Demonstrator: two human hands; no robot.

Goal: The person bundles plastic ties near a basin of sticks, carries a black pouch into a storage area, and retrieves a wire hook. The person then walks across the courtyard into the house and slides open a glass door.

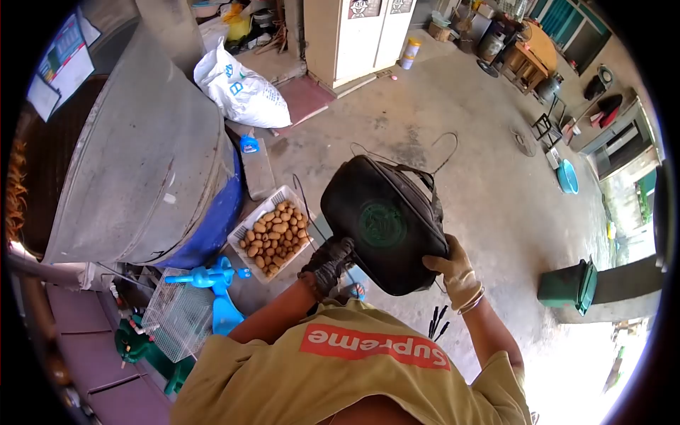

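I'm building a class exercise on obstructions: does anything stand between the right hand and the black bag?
Only its pale glove. The right hand grips the black bag at its lower right corner in the picture; nothing else visible separates them.

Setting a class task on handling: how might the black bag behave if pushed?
The black bag probably gives only a little, since its sides look boxy rather than sagging. Its strap likely bends easily, looking thin. Weight is uncertain, contents unseen.

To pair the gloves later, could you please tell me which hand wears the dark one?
The left hand wears the dark glove, whereas the right hand wears a cream glove.
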